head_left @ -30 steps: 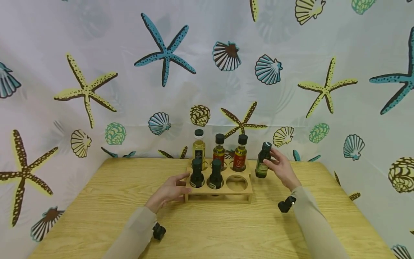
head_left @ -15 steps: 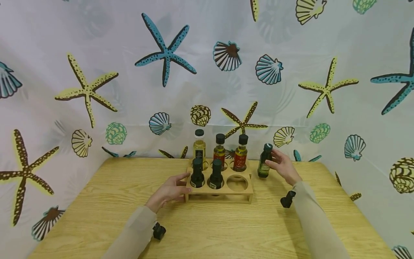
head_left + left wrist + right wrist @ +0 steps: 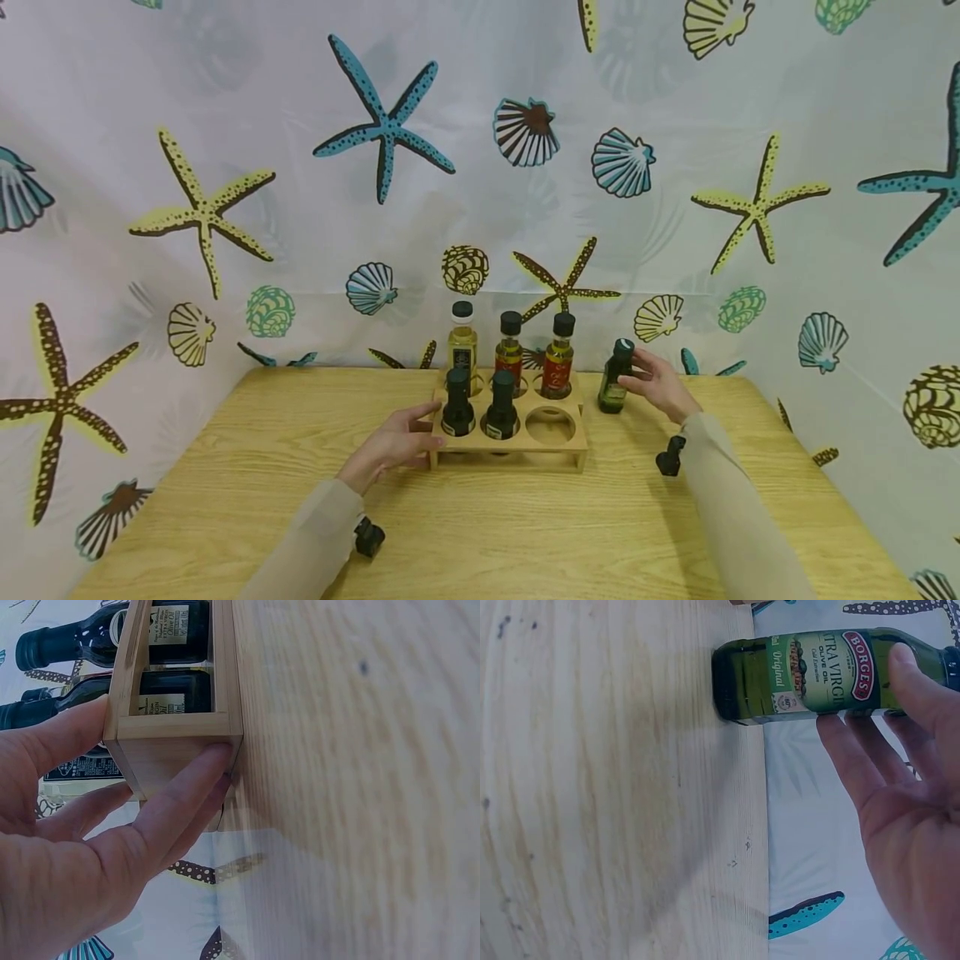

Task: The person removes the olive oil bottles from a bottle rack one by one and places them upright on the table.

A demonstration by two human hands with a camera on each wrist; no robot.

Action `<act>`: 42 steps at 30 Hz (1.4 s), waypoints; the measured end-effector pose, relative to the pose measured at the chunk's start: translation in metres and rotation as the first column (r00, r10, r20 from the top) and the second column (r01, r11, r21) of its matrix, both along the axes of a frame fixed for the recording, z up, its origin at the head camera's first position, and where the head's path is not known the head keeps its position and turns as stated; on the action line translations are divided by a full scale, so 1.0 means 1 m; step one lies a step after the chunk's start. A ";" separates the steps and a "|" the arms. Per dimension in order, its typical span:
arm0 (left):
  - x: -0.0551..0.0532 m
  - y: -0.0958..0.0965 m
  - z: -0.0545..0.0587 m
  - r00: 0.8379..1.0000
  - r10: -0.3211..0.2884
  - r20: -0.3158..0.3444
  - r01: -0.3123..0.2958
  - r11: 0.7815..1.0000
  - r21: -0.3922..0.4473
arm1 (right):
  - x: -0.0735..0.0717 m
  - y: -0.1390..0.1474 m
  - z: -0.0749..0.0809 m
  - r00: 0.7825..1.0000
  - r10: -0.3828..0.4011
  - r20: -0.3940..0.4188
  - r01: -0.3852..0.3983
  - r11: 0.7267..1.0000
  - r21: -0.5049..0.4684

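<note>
My right hand [image 3: 660,385] pinches a green glass bottle of olive oil [image 3: 810,675] near its neck, thumb on one side and fingers on the other. This bottle is nearly upright, its base down at the tabletop just right of a wooden bottle rack [image 3: 510,444]. At the rack's left end, my left hand [image 3: 392,439] holds the wood: the thumb meets the upper edge and the fingers lie along the end panel [image 3: 169,757]. Two dark bottles [image 3: 501,408] occupy front holes of the rack; the front right hole has no bottle.
In the rack's back row stand a pale yellow oil bottle [image 3: 462,350] and two red-labelled bottles [image 3: 557,362]. The light wooden table [image 3: 525,533] ends at a white cloth [image 3: 480,208] printed with starfish and shells, which hangs behind and at both sides.
The olive oil bottle, in my right hand, has shifted slightly right and down to the table. My left hand and the rack stay in place.
</note>
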State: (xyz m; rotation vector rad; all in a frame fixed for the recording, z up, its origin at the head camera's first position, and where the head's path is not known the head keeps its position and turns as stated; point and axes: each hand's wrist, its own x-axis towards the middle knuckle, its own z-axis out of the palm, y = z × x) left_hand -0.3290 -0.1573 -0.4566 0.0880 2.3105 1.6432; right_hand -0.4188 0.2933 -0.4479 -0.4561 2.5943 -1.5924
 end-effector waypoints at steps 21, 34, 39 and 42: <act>0.001 -0.003 0.000 1.000 -0.001 -0.006 0.001 1.000 0.005 | -0.007 -0.008 0.010 0.998 -0.035 0.045 0.034 0.999 0.019; -0.001 -0.002 -0.002 1.000 -0.014 0.006 0.013 0.999 0.050 | -0.001 -0.013 0.011 0.995 -0.079 0.057 0.078 0.997 0.029; 0.000 -0.001 -0.002 1.000 -0.005 0.019 0.003 0.998 0.056 | -0.001 -0.014 0.010 0.995 -0.085 0.060 0.083 0.996 0.027; 0.000 -0.002 -0.003 1.000 -0.009 0.021 0.008 0.998 0.064 | -0.001 -0.015 0.008 0.994 -0.082 0.069 0.082 0.997 0.001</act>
